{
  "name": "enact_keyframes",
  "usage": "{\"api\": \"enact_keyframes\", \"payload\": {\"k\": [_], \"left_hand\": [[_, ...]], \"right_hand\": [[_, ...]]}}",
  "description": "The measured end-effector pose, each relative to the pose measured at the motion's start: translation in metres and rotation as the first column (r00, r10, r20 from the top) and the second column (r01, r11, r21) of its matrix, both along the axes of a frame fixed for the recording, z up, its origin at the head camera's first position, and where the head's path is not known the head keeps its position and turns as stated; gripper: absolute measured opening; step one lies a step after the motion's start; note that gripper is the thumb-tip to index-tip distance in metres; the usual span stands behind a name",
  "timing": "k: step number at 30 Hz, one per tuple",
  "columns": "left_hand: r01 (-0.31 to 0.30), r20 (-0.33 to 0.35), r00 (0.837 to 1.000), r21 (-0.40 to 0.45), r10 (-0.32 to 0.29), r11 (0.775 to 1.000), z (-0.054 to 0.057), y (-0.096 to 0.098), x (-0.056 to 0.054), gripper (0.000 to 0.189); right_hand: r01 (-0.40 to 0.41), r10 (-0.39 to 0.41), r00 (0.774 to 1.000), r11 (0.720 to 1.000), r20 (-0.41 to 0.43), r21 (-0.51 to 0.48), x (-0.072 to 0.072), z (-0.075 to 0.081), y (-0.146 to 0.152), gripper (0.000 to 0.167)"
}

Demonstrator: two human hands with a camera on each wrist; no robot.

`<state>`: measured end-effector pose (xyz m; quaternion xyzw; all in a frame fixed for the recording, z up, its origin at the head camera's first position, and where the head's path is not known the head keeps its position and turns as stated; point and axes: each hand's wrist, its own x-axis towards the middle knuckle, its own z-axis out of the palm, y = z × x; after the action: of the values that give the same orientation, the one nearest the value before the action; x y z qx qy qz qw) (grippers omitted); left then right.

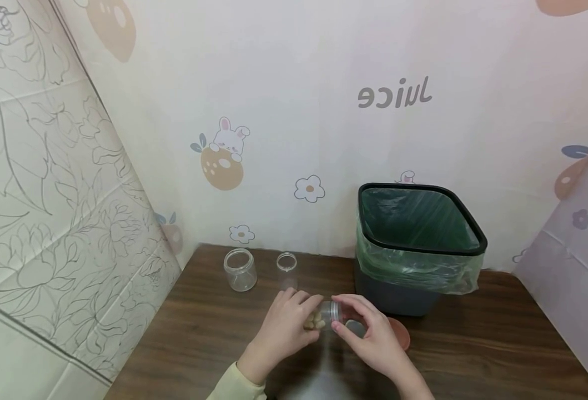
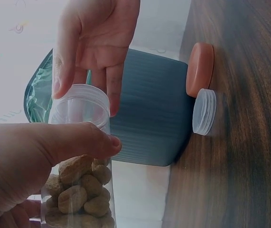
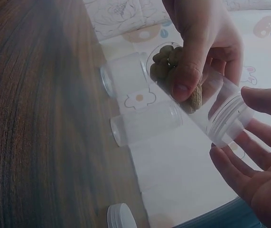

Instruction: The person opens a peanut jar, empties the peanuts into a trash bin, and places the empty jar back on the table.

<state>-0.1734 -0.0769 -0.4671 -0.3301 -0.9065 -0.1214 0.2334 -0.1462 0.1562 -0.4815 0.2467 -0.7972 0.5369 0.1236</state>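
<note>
A clear jar (image 2: 110, 178) part filled with unshelled peanuts (image 2: 78, 190) lies tilted between both hands above the table. My left hand (image 1: 287, 325) grips the jar round its body, with the thumb across its side. At the uncapped, threaded mouth is my right hand (image 1: 371, 336), its thumb and fingers on opposite sides of the rim, pinching it. The peanuts sit toward the jar's bottom end. Below the right hand, a translucent lid (image 2: 204, 112) and an orange lid (image 2: 200, 70) rest on the table. The right hand's palm faces the jar mouth.
A wide clear jar (image 1: 241, 272) and a narrower clear jar (image 1: 287, 269) stand at the back left of the brown table (image 1: 184, 333). A dark bin (image 1: 393, 289) with a green liner stands at the back right, near the patterned wall covering (image 1: 294, 122).
</note>
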Motion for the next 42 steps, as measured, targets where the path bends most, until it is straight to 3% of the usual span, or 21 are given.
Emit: {"api": "enact_keyframes", "payload": {"k": [21,28,36,42], "left_hand": [[0.005,0.002,1.0,0.007,-0.005,1.0,0.0,0.0,0.001,0.062],[0.005,0.015,1.0,0.007,-0.005,1.0,0.002,0.001,0.001,0.063],[0.003,0.017,1.0,0.016,-0.003,1.0,0.002,0.0,0.002,0.062],[-0.001,0.016,1.0,0.013,0.001,1.0,0.002,0.001,0.002,0.061]], "right_hand": [[0.031,-0.031,0.999,0.999,0.011,0.019,0.0,0.001,-0.001,0.047],[0.082,-0.083,0.995,0.996,0.057,0.02,0.0,0.003,-0.001,0.067],[0.178,-0.18,0.976,0.984,0.118,0.033,0.003,0.006,-0.006,0.052],[0.259,-0.271,0.937,0.962,0.219,0.086,0.003,0.01,-0.011,0.044]]}}
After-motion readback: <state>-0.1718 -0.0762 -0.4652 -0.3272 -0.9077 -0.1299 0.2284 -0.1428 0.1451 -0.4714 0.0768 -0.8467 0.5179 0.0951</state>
